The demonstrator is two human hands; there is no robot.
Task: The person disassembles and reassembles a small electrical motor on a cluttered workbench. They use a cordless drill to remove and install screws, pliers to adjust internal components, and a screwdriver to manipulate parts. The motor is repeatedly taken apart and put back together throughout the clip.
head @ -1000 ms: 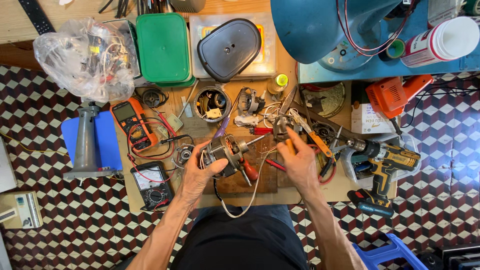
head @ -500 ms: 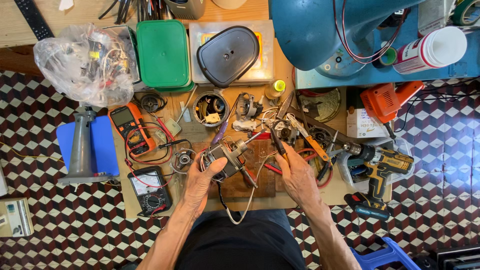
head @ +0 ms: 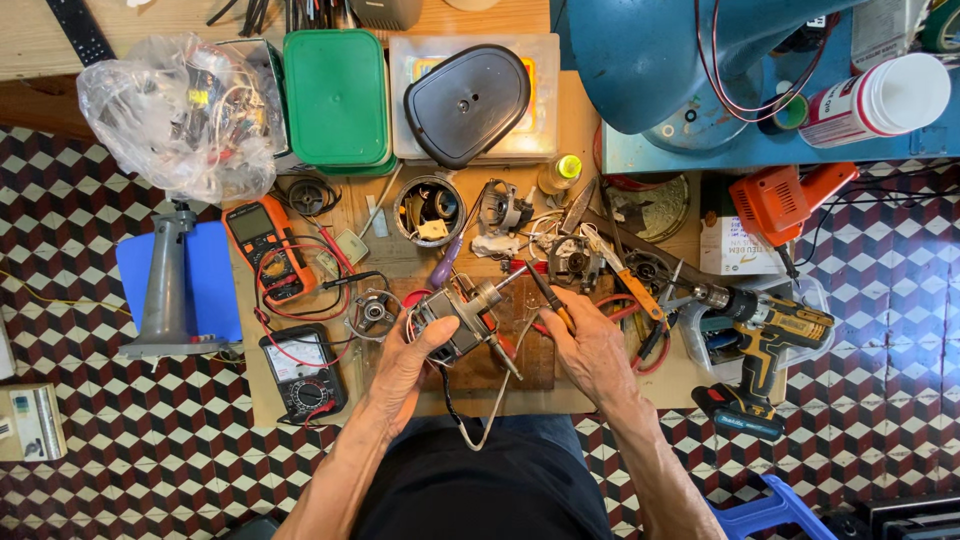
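Two hands at near-centre bench: left hand point(head: 405, 365) clasps small grey electric motor with steel shaft point(head: 455, 318), steadying it; right hand point(head: 590, 350) pinches slim dark-tipped tool with orange handle point(head: 550, 298), aimed at motor.

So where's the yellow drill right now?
In the head view, the yellow and black drill lies at the workbench's right edge, right of the right hand, below the orange tool.
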